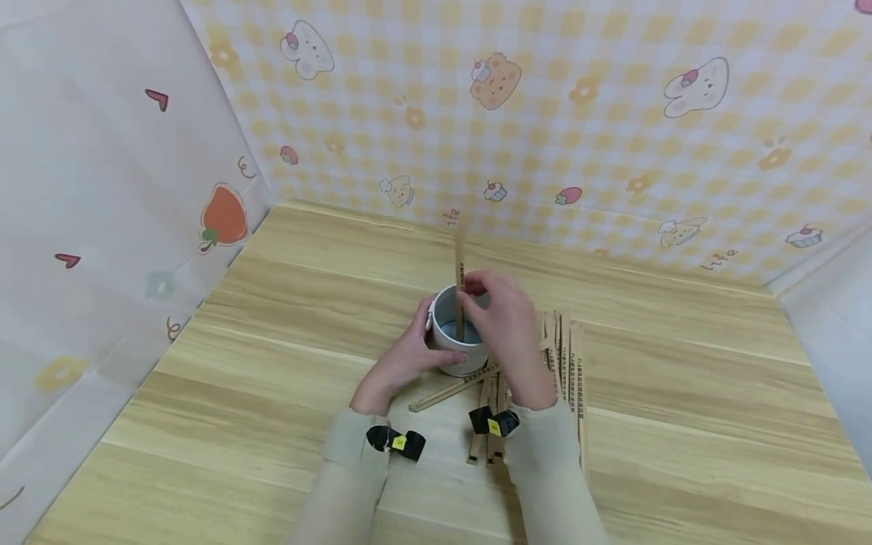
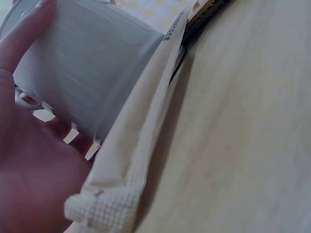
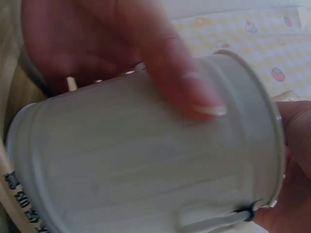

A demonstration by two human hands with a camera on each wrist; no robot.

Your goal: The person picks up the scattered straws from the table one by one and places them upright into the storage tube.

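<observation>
A packet (image 1: 459, 265) is held nearly upright by the right hand (image 1: 507, 314), pinched partway along its length between thumb and fingers. Its lower end is set within the mouth of the white pail (image 1: 473, 357); whether the pail's floor is touched cannot be told. The packet's long axis is thus pointed down into the pail, roughly in line with the pail's own, and the right hand is placed just above the right side of the rim.

The pail is gripped from its left side by the left hand (image 1: 407, 354), with the fingers curled round the wall and the thumb laid across the near face. On the bench (image 1: 272, 363), a loose packet (image 1: 446, 393) is seen slanted just in front of the pail's base, nearer the left hand. More packets (image 1: 574, 378) are spread beneath and beside the right forearm, mostly pointed away from the person.
</observation>
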